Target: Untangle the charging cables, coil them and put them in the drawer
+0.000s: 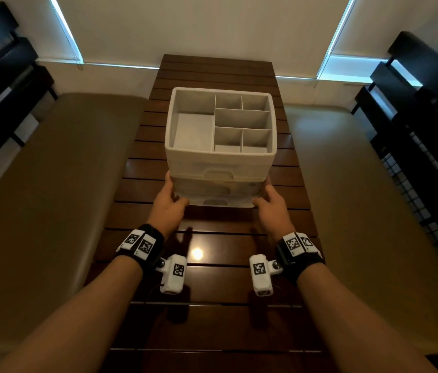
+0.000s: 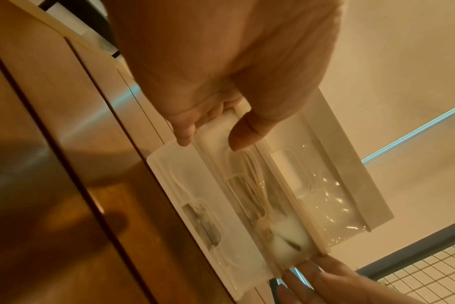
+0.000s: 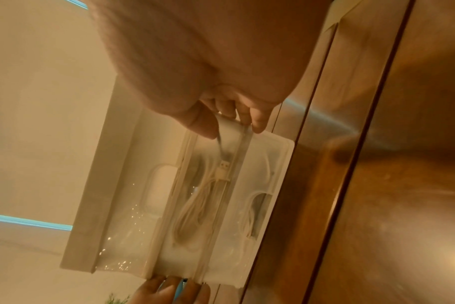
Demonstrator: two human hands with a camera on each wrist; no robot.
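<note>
A dark brown slatted wooden table (image 1: 220,265) with a glossy top is seen, a ceiling light glare (image 1: 197,253) reflected on it. Tan padded benches (image 1: 51,184) are set on both sides. Beige roller blinds (image 1: 201,25) are edged by daylight. Black slatted chair backs (image 1: 0,76) are seen at both margins.

The boxy plastic drawer organiser (image 1: 220,146) is off-white with translucent, frosted drawer fronts. Coiled charging cables (image 3: 195,207) inside show white. The slatted wooden table (image 1: 207,313) is dark reddish brown. Black wristbands (image 1: 142,246) at 7 o'clock carry black-and-white checkered squares.
</note>
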